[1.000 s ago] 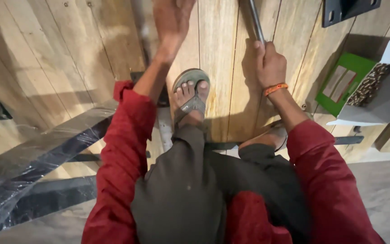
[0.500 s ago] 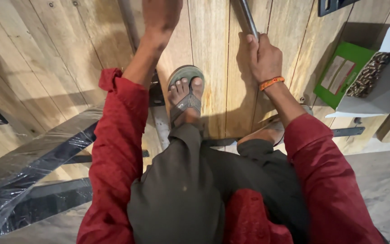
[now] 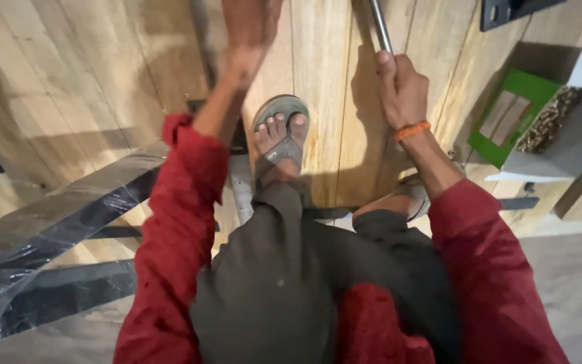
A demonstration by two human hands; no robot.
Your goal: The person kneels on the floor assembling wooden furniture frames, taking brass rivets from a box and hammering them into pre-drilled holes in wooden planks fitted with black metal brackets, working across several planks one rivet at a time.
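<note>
I look down at a large light wooden panel lying on the floor. My right hand is closed around a grey metal rod that runs up out of the top edge. An orange band sits on that wrist. My left hand reaches up to the top edge, blurred and partly cut off, flat on or just above the panel; nothing shows in it. My left foot, in a grey sandal, presses on the panel between my arms. Both sleeves are red.
An open cardboard box with a green flap and a heap of small brass-coloured screws stands at the right. Long parts wrapped in clear plastic film lie at the left. A black bracket sits at the top right.
My left hand has slid further up the panel, now half out of view. My right hand keeps its hold on the rod. The view has shifted slightly.
</note>
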